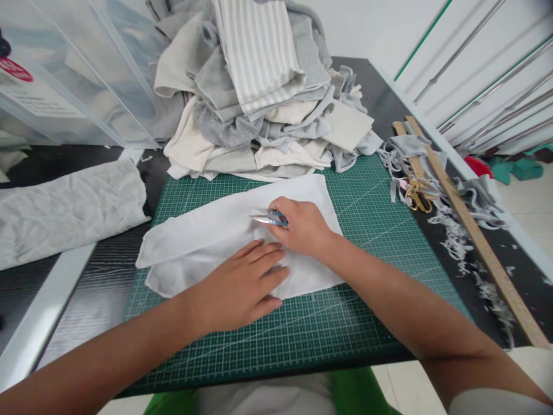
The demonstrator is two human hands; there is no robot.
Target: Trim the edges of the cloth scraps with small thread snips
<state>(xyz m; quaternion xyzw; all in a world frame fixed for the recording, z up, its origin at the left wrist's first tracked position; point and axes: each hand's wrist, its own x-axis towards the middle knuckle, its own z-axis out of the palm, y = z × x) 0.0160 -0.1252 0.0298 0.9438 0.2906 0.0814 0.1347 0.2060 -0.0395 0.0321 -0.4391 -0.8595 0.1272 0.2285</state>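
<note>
A white cloth (224, 210), folded over along its length, lies on a green cutting mat (367, 202) with a white grid. My left hand (246, 282) rests flat on the near part of the cloth, fingers spread. Just above it, my right hand (302, 225) is closed around small scissors (270, 218) with silver blades and a bluish handle. The blades point left over the cloth and stand slightly apart. Most of the handle is hidden in my fingers.
Behind the mat rises a pile of grey, cream and striped fabric (259, 69). A rolled pale cloth (73, 204) lies at left, below a clear plastic bin (86, 69). At right are gold-handled scissors (417, 195), a wooden ruler (479, 242) and thread scraps (455, 239).
</note>
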